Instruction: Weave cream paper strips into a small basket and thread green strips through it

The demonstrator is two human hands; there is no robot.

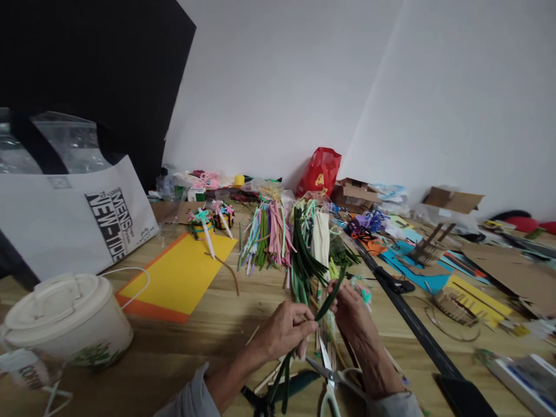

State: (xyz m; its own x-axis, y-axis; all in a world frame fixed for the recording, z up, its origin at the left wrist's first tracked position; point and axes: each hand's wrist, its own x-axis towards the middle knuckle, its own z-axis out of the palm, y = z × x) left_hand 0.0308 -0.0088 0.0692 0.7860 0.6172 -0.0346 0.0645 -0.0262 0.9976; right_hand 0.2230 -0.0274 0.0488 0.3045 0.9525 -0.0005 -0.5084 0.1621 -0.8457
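A dark green strip (330, 300) runs slantwise between my two hands above the table. My left hand (289, 330) pinches its lower part, and green ends hang down below that hand. Higher up, my right hand (351, 307) has its fingers closed on the strip's upper part. Under the hands lie white-handled scissors (330, 376) with their blades apart. Beside them is a dark green-handled tool (299, 381), partly hidden by the strips. Just beyond my hands lies a bundle of dark green strips (302, 255), next to a bundle of cream strips (321, 237).
Pastel strips (278, 237) lie behind on the left, near yellow sheets (186, 272) and two small decorated baskets (202, 225). A lidded white tub (69, 318) and a white bag (73, 214) stand left. To the right are a long black bar (412, 318) and a small woven basket (455, 306).
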